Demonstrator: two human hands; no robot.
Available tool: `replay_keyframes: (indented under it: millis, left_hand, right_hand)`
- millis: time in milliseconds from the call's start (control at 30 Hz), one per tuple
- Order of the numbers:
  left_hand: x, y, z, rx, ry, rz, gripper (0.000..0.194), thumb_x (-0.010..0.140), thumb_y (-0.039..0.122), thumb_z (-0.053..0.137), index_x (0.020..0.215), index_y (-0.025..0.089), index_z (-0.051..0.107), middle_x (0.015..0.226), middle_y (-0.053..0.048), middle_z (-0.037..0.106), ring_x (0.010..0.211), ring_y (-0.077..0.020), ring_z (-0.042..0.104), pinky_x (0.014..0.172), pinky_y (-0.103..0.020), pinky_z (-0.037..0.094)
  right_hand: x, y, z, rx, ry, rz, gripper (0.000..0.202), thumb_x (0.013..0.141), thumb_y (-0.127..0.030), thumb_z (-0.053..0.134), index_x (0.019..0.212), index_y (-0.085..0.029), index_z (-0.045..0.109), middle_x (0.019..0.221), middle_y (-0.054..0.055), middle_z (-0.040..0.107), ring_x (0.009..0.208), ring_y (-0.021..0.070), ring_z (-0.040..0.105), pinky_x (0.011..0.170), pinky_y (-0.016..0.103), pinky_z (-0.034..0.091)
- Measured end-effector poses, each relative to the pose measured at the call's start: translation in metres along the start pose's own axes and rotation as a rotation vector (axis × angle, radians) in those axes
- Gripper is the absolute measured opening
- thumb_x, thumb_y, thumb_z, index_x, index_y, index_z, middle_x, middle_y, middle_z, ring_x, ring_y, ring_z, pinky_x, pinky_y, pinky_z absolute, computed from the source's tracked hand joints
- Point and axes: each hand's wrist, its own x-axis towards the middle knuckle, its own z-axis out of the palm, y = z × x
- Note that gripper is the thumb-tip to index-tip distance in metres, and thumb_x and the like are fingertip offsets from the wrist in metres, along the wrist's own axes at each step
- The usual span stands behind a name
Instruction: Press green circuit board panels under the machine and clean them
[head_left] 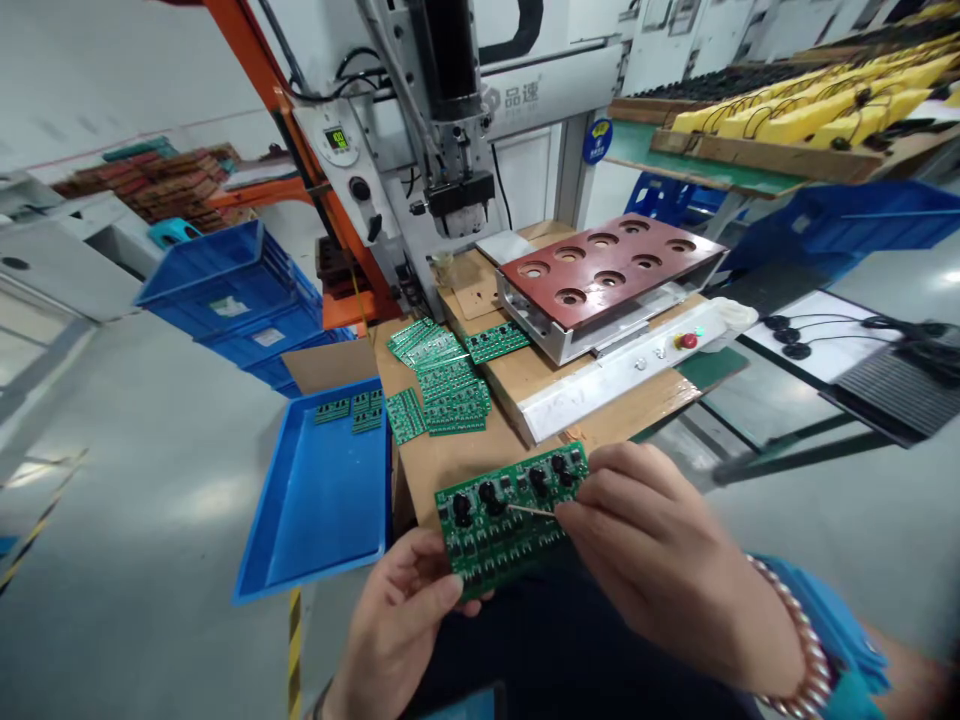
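A blue tray (pixel 322 510) with a few small boards (pixel 367 410) in it stands at the left. The left hand (pixel 405 610) is closed on the near left corner of a green circuit board (pixel 487 548), which is held up between the two hands. That grip would do best firm and near the edge, clear of the tiny parts. A thin stick (pixel 531 512) points at the second black lump (pixel 491 498) from the left; a light, steady touch seems wise. The right hand (pixel 660 550), fingers curled in, pinches the stick.

The left fingertips under the board are mostly hidden. Whether the stick's tip presses the lump cannot be told. The right hand covers the board's right end and the stick's back end.
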Motion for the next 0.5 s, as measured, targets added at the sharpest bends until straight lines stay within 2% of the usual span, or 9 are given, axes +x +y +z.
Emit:
replay_keyframes:
  millis: [133, 300, 500]
  left_hand:
    - [0.001, 0.000, -0.002, -0.010, -0.008, 0.001, 0.023, 0.055, 0.018, 0.080, 0.074, 0.018, 0.066, 0.064, 0.000, 0.069, 0.056, -0.0162, 0.065, 0.048, -0.022, 0.048]
    - [0.005, -0.003, -0.007, -0.005, -0.148, -0.039, 0.019, 0.059, 0.016, 0.078, 0.074, 0.018, 0.068, 0.066, 0.000, 0.070, 0.058, -0.0153, 0.066, 0.051, -0.021, 0.050]
    - [0.006, -0.008, -0.012, 0.028, -0.223, -0.023, 0.014, 0.063, 0.017, 0.076, 0.075, 0.018, 0.068, 0.067, -0.001, 0.071, 0.060, -0.0142, 0.065, 0.054, -0.021, 0.050]
  right_hand:
    - [0.000, -0.002, -0.001, 0.025, -0.036, 0.006, 0.012, 0.079, -0.006, 0.051, 0.075, -0.013, 0.060, 0.066, 0.003, 0.048, 0.074, 0.0151, 0.040, 0.065, 0.033, 0.035]
    - [0.004, -0.004, 0.000, 0.058, 0.026, -0.006, 0.014, 0.078, -0.004, 0.053, 0.084, -0.012, 0.062, 0.067, 0.004, 0.050, 0.077, 0.0163, 0.042, 0.067, 0.033, 0.036]
    - [0.007, -0.006, 0.009, 0.061, 0.000, -0.024, 0.013, 0.079, -0.004, 0.050, 0.075, -0.013, 0.060, 0.066, 0.003, 0.049, 0.073, 0.0148, 0.040, 0.065, 0.032, 0.035]
